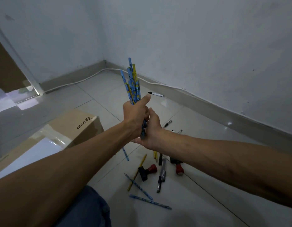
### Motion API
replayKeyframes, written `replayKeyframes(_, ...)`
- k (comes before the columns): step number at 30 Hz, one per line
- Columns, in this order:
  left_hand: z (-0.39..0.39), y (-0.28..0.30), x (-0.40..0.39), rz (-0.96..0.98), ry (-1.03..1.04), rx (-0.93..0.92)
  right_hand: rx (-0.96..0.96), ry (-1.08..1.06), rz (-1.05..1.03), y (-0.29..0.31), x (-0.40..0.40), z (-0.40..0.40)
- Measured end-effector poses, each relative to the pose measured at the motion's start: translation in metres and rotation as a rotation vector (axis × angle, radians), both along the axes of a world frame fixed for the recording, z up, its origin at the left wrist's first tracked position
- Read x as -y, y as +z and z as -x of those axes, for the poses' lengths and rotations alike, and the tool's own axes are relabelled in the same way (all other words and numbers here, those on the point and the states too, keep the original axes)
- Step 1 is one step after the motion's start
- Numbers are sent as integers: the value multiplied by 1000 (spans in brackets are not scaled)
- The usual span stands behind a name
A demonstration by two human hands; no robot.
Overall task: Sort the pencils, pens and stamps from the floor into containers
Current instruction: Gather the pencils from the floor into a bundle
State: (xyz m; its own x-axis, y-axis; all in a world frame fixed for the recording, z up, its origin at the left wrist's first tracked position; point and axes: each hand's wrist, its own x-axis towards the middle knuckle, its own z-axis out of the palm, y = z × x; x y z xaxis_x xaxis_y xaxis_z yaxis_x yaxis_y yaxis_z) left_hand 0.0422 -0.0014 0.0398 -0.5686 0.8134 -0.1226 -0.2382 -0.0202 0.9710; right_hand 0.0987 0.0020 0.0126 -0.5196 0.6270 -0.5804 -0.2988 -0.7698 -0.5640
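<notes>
Up in the middle of the view, the left hand (pixel 135 114) grips a bundle of pencils (pixel 133 82), blue and yellow patterned, fanning upward toward twelve o'clock with the thumb stretched out to the right. The right hand (pixel 150 128) sits just beneath it, palm cupped against the lower ends of the bundle; its fingers are hidden behind the left hand, so whether they curl round the pencils cannot be told. Down on the tiled floor (pixel 199 202) at five o'clock lies the scatter: a blue pencil (pixel 150 202) nearest the camera, a yellow pencil (pixel 136 172) crossed by another blue one, a red-and-black stamp (pixel 147 171) on its side, a second red stamp (pixel 178 167) just right of it, and a dark pen (pixel 161 176) between the two. A black-capped marker (pixel 156 94) lies alone near the skirting at one o'clock. A cardboard box (pixel 60 136) marked PICO stands at nine o'clock.
</notes>
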Motion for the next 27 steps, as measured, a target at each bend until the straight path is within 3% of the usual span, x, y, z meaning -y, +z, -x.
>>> replayKeyframes(4, 3, 1, 0, -3, -16, 4, 83, 92, -24, -18, 4, 0)
replayKeyframes(11, 5, -2, 1, 15, -28, -10, 36, 148, 12, -22, 8, 0)
replayKeyframes(19, 6, -8, 1, 53, -85, -125, 186, 260, -55, -42, 4, -12)
replayKeyframes(27, 8, -12, -1, 93, -95, -169, 426, 612, -283, -67, 4, -24)
